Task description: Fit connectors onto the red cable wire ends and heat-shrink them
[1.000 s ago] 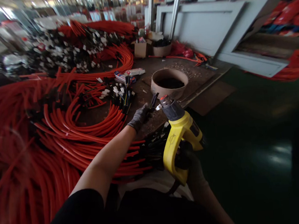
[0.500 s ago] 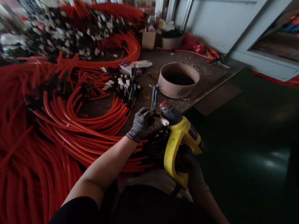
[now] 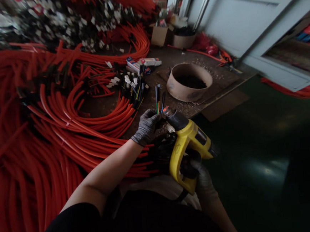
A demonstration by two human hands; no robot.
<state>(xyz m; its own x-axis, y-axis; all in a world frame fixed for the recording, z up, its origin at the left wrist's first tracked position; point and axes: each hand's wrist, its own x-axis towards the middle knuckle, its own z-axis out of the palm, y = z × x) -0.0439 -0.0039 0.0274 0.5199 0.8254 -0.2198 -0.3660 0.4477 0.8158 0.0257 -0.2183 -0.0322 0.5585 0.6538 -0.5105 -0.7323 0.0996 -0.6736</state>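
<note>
No readable words or numbers — one sign and some blurred print.
On the yellow heat gun [image 3: 189, 136] stands a dark sign [image 3: 177, 148], roughly a circle crossed by a stroke; its dark label [image 3: 200, 136] is too small to read — likewise the print on the blue, red and white box [image 3: 134, 65].

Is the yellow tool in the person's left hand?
No, the right hand holds the yellow tool, while the left hand holds thin wires.
</note>
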